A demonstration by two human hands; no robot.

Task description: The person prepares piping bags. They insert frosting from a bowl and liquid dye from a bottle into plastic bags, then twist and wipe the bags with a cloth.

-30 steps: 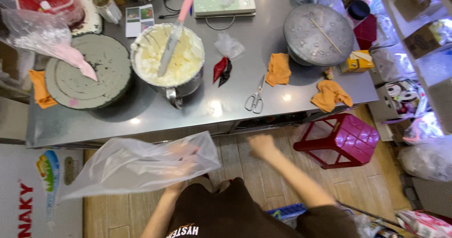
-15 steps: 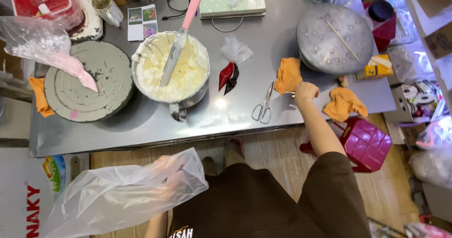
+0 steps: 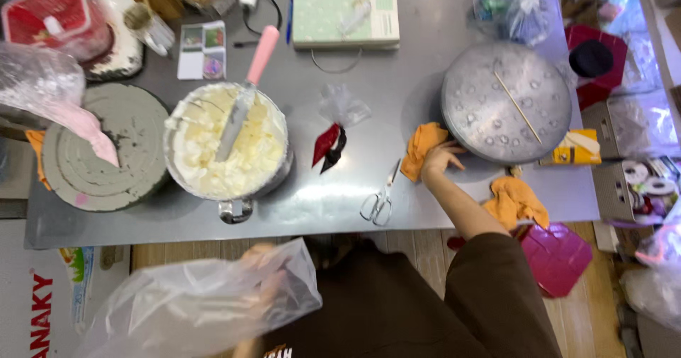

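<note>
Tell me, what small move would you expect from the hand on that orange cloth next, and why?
Probably closing the fingers to lift the orange cloth. The right hand already rests on its edge beside the round metal turntable, fingers spread and not yet gathered, while the left hand is busy inside a clear plastic bag below the table edge.

Grey metal desk (image 3: pixel 319 209), long, glossy. Right-hand fingers (image 3: pixel 448 151) rest on an orange cloth (image 3: pixel 420 147) lying on it, beside a round metal turntable (image 3: pixel 505 103). Just left of those fingers: scissors (image 3: pixel 379 198), then a small red-and-black piping bag (image 3: pixel 330 142). Further left: bowl of white cream (image 3: pixel 227 145) with a pink-handled spatula (image 3: pixel 248 88), then a grey turntable (image 3: pixel 99 152). Beyond the fingers, at the far edge: a pale green book (image 3: pixel 345 12). Nearer than the fingers: a 2nd orange cloth (image 3: pixel 516 200) at the desk's edge.
</note>
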